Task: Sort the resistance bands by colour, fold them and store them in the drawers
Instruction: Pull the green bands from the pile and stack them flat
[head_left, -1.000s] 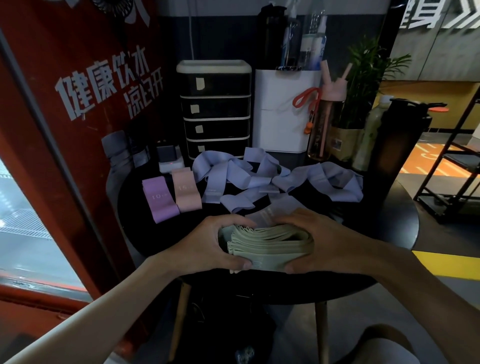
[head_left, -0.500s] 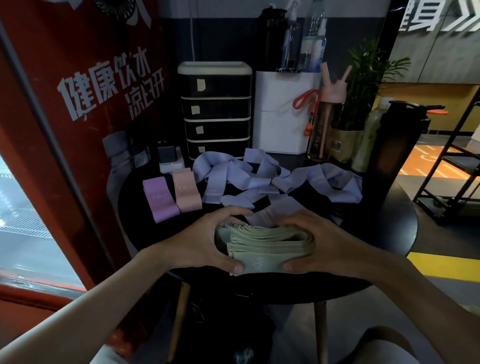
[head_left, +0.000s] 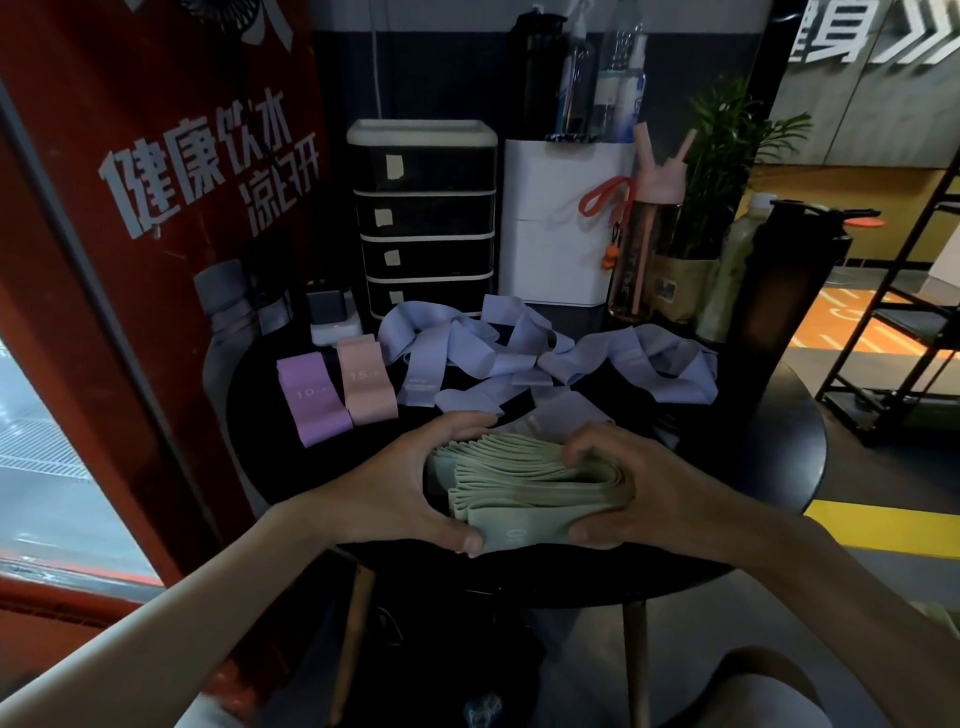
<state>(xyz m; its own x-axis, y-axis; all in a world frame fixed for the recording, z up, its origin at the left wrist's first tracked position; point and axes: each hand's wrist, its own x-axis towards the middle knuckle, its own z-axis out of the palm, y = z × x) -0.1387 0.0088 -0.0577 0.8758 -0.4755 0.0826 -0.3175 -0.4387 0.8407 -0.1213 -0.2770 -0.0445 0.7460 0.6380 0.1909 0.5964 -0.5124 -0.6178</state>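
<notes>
At the 6 o'clock edge of the round black worktop (head_left: 753, 467) sits a thick stack of pale green fabric resistance bands (head_left: 524, 483), folded flat, their layered edges showing like pages. The left hand (head_left: 395, 483) cups the stack from 9 o'clock and the right hand (head_left: 639, 488) from 3 o'clock. The fingers (head_left: 467, 421) of each hand curl over the far side and the thumbs press the near face, so both hands grip the stack between them.

Toward 10 o'clock lie a folded purple woven band marked "10" (head_left: 311, 395) and, touching its right side, a folded pink woven band marked "15" (head_left: 363, 382), both flat rectangles. Across the middle, from 11 to 2 o'clock, sprawls a loose tangle of lavender fabric bands (head_left: 498, 348), unfolded and looped over one another.

At 12 o'clock stands a black plastic drawer unit with a cream top (head_left: 423, 218). Its four drawers are closed and carry pale paper labels; their contents cannot be seen. Just beside it at 1 o'clock a white rectangular bin (head_left: 561, 234) holds clear spray bottles (head_left: 618, 93).
</notes>
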